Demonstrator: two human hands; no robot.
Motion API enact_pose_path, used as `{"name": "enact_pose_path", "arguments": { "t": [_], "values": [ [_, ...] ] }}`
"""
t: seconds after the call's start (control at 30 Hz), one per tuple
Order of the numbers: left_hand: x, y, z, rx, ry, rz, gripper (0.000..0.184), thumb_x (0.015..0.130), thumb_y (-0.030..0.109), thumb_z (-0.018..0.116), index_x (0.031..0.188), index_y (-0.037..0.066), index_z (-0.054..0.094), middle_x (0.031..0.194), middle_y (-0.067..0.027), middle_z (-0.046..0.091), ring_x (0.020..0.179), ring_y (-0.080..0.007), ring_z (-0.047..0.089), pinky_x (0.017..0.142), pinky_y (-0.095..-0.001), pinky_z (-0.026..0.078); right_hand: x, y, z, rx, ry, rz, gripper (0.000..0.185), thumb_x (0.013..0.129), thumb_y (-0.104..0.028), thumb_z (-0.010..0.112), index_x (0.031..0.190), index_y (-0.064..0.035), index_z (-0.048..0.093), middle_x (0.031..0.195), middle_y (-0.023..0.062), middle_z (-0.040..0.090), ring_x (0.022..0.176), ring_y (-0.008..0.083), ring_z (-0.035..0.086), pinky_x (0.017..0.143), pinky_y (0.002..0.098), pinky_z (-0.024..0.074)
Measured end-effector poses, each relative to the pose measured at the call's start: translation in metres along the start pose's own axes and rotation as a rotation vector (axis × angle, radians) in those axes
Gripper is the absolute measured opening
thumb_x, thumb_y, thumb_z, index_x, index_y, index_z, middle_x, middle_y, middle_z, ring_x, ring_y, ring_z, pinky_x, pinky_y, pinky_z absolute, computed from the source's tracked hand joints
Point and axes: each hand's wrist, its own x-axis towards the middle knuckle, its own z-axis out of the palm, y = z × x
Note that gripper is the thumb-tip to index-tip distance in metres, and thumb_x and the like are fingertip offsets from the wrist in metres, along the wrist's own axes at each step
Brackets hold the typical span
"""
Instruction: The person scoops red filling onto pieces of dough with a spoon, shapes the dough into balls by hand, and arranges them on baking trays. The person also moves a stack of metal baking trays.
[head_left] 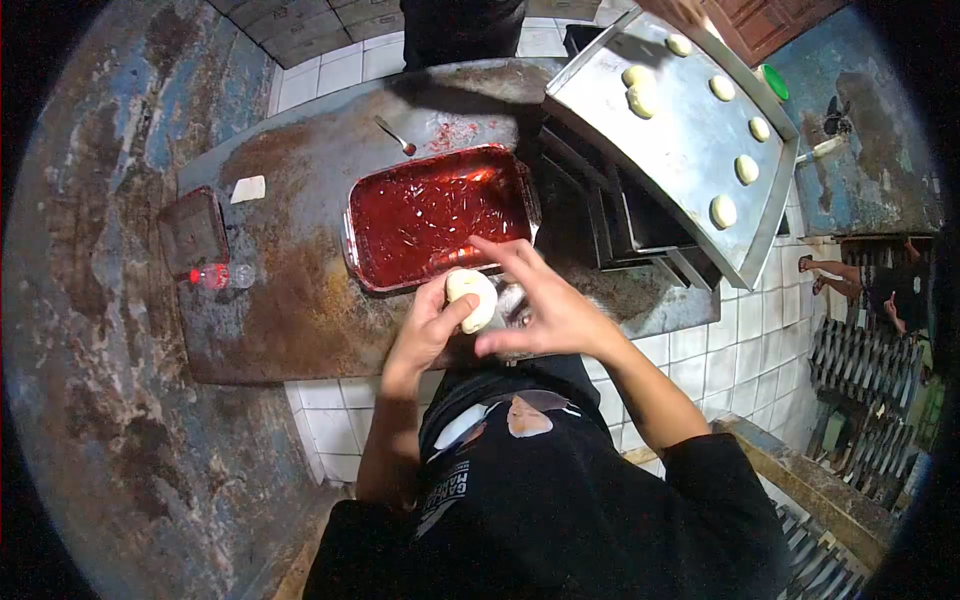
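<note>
A pale ball of dough (473, 300) rests in my left hand (430, 330), whose fingers and thumb are wrapped round it. To its right, my right hand (540, 305) is held with thumb and fingers spread, nothing between them. Just beyond both hands lies a rectangular metal tray (350, 240) with a glossy dark red filling (440, 215) in it. Part of a shiny round object (515, 305) shows behind my right hand; I cannot make out what it is.
At the upper right, a large metal baking tray (640, 150) holding several dough balls (723, 210) sits on stacked dark trays (640, 215). A spoon (395, 136), a bottle with a red cap (220, 276) and a small tray (195, 230) lie on the table. Someone stands across it.
</note>
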Motion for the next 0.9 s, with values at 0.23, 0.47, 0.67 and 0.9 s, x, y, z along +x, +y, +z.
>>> {"name": "enact_pose_path", "arguments": {
  "t": [0.23, 0.47, 0.67, 0.9],
  "values": [
    [-0.004, 0.008, 0.005, -0.158, 0.150, -0.065, 0.038, 0.093, 0.015, 0.053, 0.129, 0.005, 0.055, 0.102, -0.0017, 0.063, 0.085, -0.0073, 0.058, 0.072, -0.0221, 0.047, 0.017, -0.015, -0.004, -0.379, 0.002, -0.260, 0.048, 0.079, -0.022, 0.086, 0.121, -0.0041, 0.070, 0.112, 0.0118, 0.066, 0.107, 0.0286, 0.067, 0.091, 0.0400, 0.0545],
    [-0.013, 0.023, 0.016, 0.067, 0.151, 0.061, 0.032, 0.097, 0.024, 0.067, 0.121, 0.007, 0.057, 0.097, 0.0022, 0.059, 0.076, -0.0029, 0.049, 0.060, -0.0198, 0.037, 0.011, -0.016, 0.000, -0.236, 0.143, -0.188, 0.022, 0.090, -0.010, 0.073, 0.111, -0.0041, 0.076, 0.093, 0.0142, 0.068, 0.090, 0.0297, 0.071, 0.079, 0.0381, 0.0565],
    [-0.010, 0.019, 0.022, -0.127, 0.167, 0.101, 0.032, 0.097, 0.021, 0.066, 0.122, 0.004, 0.057, 0.107, -0.0007, 0.062, 0.095, -0.0085, 0.059, 0.079, -0.0241, 0.048, 0.011, -0.031, 0.001, -0.405, 0.111, -0.341, 0.073, 0.080, -0.032, 0.086, 0.143, -0.0075, 0.059, 0.124, 0.0148, 0.060, 0.095, 0.0280, 0.069, 0.088, 0.0412, 0.0558],
    [-0.019, 0.062, 0.026, -0.279, 0.178, 0.114, 0.039, 0.098, 0.014, 0.066, 0.131, 0.008, 0.048, 0.098, -0.0050, 0.064, 0.071, -0.0004, 0.050, 0.052, -0.0166, 0.035, 0.013, -0.008, 0.003, -0.223, 0.169, -0.238, 0.036, 0.093, -0.019, 0.076, 0.125, -0.0037, 0.072, 0.101, 0.0094, 0.070, 0.091, 0.0192, 0.069, 0.078, 0.0347, 0.0578]
  ]
}}
